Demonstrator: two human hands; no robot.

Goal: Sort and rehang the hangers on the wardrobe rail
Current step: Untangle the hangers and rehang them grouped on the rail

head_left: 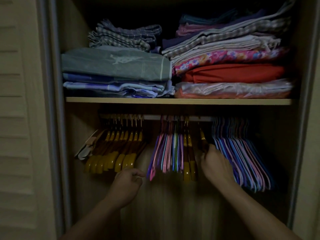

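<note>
Right hand (pixel 215 163) on a wooden hanger (pixel 203 137) — left hand (pixel 127 185) free.

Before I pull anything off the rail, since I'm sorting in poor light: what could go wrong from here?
The right hand reaches for a lone wooden hanger beside the packed thin coloured hangers; a pull might snag or unhook some. Wooden hangers also sit within the middle coloured group, so lifting them could tangle the neighbours. In this dimness, similar colours may be easy to mis-sort.
</note>
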